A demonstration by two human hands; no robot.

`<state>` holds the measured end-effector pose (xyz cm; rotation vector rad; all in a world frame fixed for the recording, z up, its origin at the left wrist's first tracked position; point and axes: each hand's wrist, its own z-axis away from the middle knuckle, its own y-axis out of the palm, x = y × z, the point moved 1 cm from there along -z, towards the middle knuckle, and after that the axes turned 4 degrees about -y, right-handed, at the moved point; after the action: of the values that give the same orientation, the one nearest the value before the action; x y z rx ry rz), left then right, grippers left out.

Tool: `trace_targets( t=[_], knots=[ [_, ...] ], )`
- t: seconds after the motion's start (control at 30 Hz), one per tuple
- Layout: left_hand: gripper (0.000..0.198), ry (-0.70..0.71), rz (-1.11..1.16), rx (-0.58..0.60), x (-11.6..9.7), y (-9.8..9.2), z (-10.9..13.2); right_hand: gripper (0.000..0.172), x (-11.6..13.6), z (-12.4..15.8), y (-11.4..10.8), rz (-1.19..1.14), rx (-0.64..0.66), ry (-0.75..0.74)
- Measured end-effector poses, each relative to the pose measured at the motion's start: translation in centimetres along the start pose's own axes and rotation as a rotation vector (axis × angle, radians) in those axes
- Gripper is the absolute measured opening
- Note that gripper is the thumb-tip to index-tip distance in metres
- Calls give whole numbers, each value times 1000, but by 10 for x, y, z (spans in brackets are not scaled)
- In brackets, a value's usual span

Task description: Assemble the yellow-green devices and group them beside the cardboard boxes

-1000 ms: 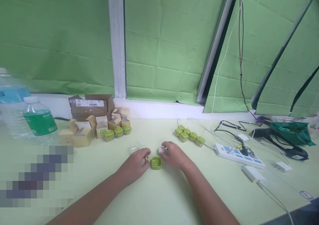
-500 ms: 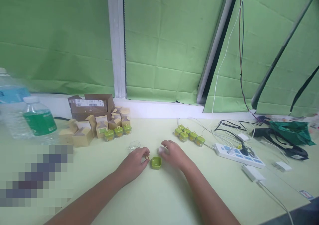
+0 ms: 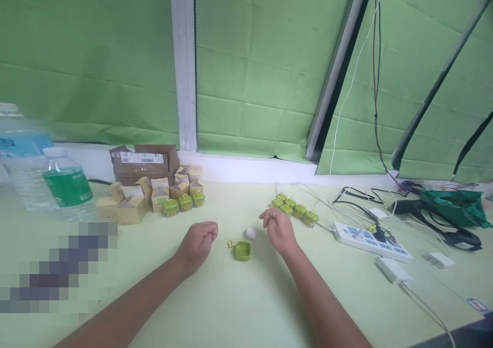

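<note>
A small square green cup [image 3: 242, 251] stands on the table between my hands. At its left lies a small yellow ring-like piece [image 3: 230, 244], and just behind it a pale round ball [image 3: 250, 232]. To the left, my left hand [image 3: 197, 246] is closed in a fist, apart from the cup, with nothing visible in it. Part of a clear container [image 3: 213, 219] shows behind that fist, the rest hidden. On the other side my right hand [image 3: 278, 230] has its fingers curled in, holding nothing visible, a little right of the ball.
Small green-lidded containers stand in groups at left [image 3: 185, 202] and right [image 3: 299, 211]. Behind the left group are open cartons [image 3: 131, 207] and a brown box [image 3: 146, 171]. Bottles [image 3: 69, 184] stand far left. A power strip [image 3: 372, 241] and cables lie right.
My left hand has let go of the yellow piece beside the cup and drawn left into a fist. My right hand has released the ball and moved right.
</note>
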<state>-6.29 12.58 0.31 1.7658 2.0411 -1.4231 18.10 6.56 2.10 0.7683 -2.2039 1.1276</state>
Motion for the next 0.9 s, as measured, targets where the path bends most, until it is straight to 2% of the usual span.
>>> trace_targets(
  t=[0.13, 0.33, 0.7, 0.9],
  knots=[
    [17, -37, 12, 65, 6, 1, -1, 21, -2, 2, 4, -89, 17, 98],
    [16, 37, -29, 201, 0, 8, 4, 13, 2, 9, 17, -79, 63, 78],
    [19, 72, -139, 299, 1, 20, 11, 16, 6, 14, 27, -75, 158, 24],
    [23, -6, -206, 262, -7, 22, 11, 21, 10, 17, 31, -30, 183, -9]
  ],
)
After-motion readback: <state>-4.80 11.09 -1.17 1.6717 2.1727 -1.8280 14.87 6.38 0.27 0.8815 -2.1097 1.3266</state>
